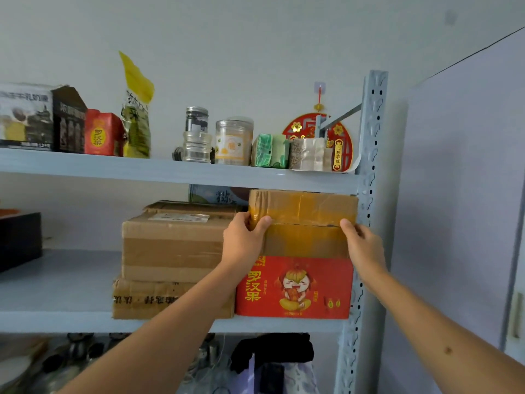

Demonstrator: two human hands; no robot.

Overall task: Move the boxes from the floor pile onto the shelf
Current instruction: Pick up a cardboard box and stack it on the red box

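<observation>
A: Where is the box the person is handling?

B: The tape-wrapped cardboard box point(303, 223) sits right of centre in the frame, on the middle board of the grey metal shelf point(176, 173). It rests on top of a red printed box point(294, 287), and its top edge lies just under the upper board.

A: And the hands?

B: The left hand point(245, 242) grips the box's front left corner, fingers curled round the side and thumb pressed on the front face. The right hand point(361, 242) touches the front right edge with the thumb up against it. Its other fingers are hidden behind the hand, so whether they wrap the box cannot be told.

A: What stands beside that stack?

B: Just to its left, touching or nearly touching, a plain brown carton point(173, 245) lies on a flatter carton point(170, 300) printed with dark characters. Another flat carton point(193, 207) shows behind the top one. At the far left edge of the frame a black box point(20, 240) stands on the same board, well apart from the cartons.

A: The upper board?

B: From upper left to right: a pale printed box point(25, 116), a black carton point(69, 123), a small red box point(103, 135), a yellow-topped bag point(136, 109), two clear jars point(197, 135), a green packet point(270, 150), and a red round ornament point(338, 137) hanging near the shelf's upright post point(370, 137).

A: Below?

B: Blurred dark items in the bottom of the frame; they cannot be made out.
</observation>
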